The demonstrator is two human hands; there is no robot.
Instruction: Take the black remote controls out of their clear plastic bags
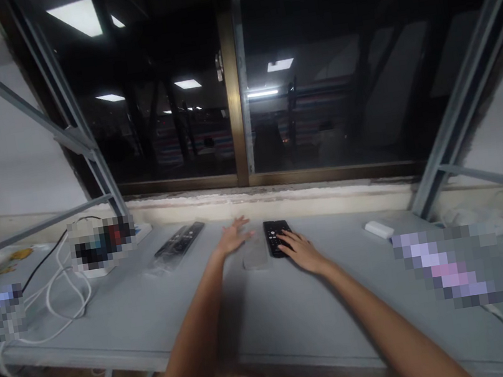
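Observation:
A black remote control (275, 236) lies on the grey table (166, 314) near the window sill. My right hand (301, 250) rests on its near end with the fingers spread over the buttons. Just left of it lies a clear, greyish flat piece (256, 256), like a plastic sleeve. My left hand (233, 236) hovers at the far end of that piece, fingers stretched out and apart, holding nothing. A second black remote (180, 239) in a clear wrapper lies farther left.
White cables (66, 290) loop at the table's left beside a white power strip (114, 250). A small white block (379, 229) sits to the right. Grey metal frame struts (102, 173) rise on both sides. A dark window (235, 77) stands behind.

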